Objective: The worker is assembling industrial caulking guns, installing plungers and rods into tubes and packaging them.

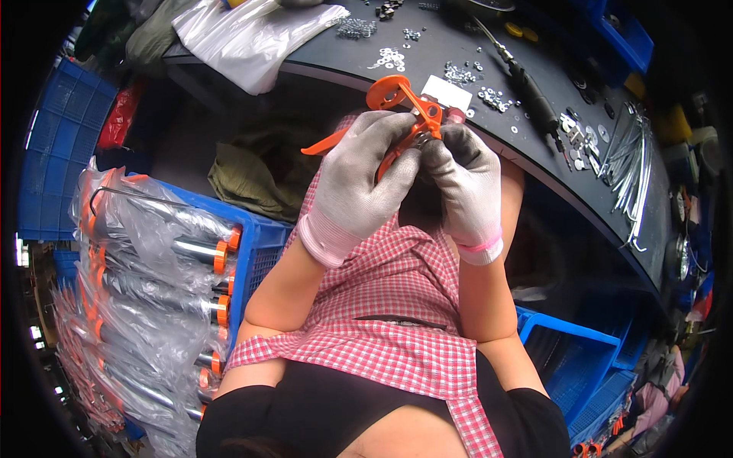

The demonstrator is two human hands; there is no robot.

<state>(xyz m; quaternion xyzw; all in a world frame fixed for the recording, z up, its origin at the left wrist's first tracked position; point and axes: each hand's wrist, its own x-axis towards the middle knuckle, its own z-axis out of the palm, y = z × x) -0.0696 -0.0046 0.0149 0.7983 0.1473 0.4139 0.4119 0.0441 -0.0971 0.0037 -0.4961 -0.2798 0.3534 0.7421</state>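
Note:
Both my hands wear pale gloves with grey-coated fingers and meet in front of the bench edge. My left hand [363, 179] is closed around an orange plastic tool part [395, 90] with a round disc at its top and a long lever sticking out to the left. Close beside it, my right hand [467, 172] pinches with thumb and fingers at the right side of the part. A small dark metal piece [421, 139] shows between the fingertips. What exactly the right fingers grip is hidden.
On the dark bench [328, 49] lie white washers [390, 58], piles of small screws [460, 74], an electric screwdriver [534, 99] and bent metal rods [630, 168]. A blue crate [263, 248] with plastic-wrapped orange-ended tubes [153, 267] stands left; another blue crate [573, 328] is lower right.

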